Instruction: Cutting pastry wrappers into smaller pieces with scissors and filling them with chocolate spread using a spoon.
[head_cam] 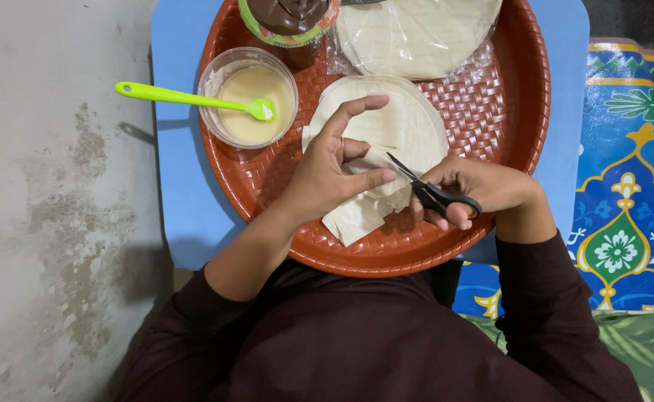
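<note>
My right hand (pixel 483 187) grips black-handled scissors (pixel 429 192), blades open and pointing up-left into thin white pastry sheets (pixel 405 123) stacked on the round red woven tray (pixel 517 82). My left hand (pixel 334 167) pinches the edge of a sheet between thumb and fingers, just left of the blades. Cut white strips (pixel 356 219) lie under my left hand near the tray's front.
A clear bowl of pale cream batter (pixel 249 97) with a green spatula (pixel 185 98) sits at the tray's left. A jar of brown spread (pixel 291 22) and a bagged stack of round sheets (pixel 416 30) are at the back. The tray rests on a blue stool (pixel 182 193); patterned mat (pixel 632 186) at right.
</note>
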